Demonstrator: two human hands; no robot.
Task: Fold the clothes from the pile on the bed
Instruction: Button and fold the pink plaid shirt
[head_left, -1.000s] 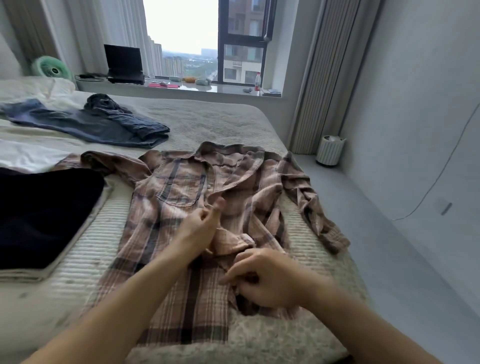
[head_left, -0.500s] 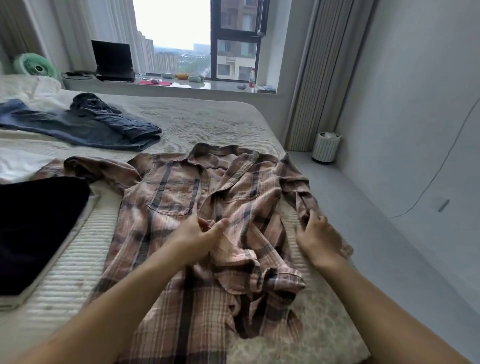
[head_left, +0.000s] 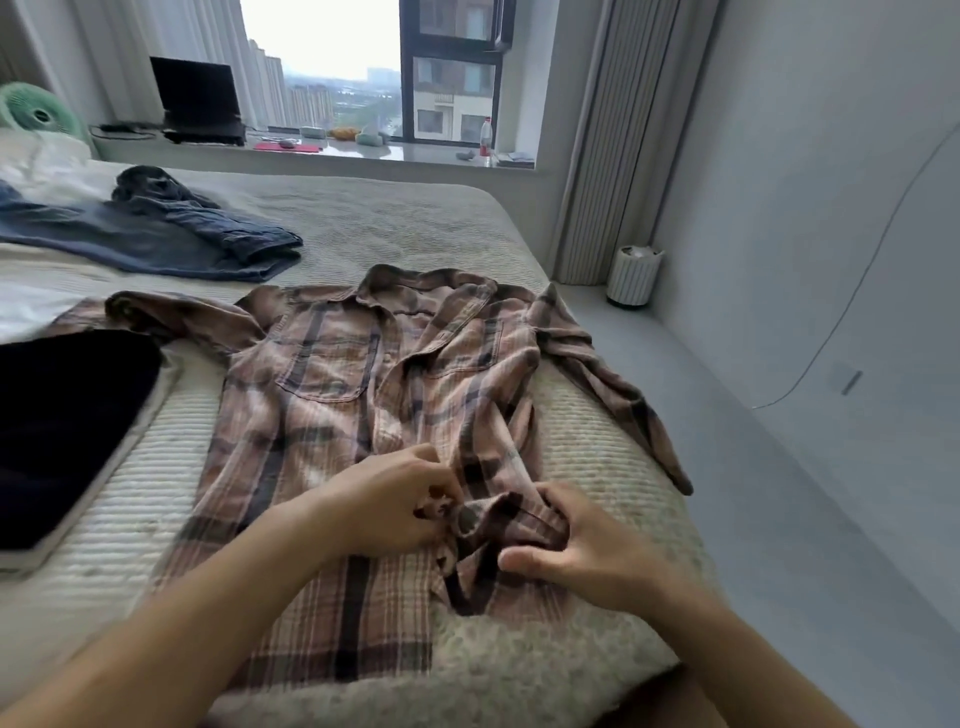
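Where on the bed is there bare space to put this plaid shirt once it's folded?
Bare bedspread lies beyond the plaid shirt's collar, right of the jeans, toward the window sill. A narrower strip lies between the shirt and the dark folded garment. The bed's left side is crowded with clothes.

Both forearms bare, left hand (head_left: 387, 506) and right hand (head_left: 582, 553) apparently ringless.

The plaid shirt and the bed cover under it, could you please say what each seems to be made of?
plaid shirt: looks like soft woven cloth, probably cotton or flannel, matte; it creases and bunches where both hands grip it. bed cover: seems a ribbed, quilted textile, off-white and matte; fine parallel ridges show.
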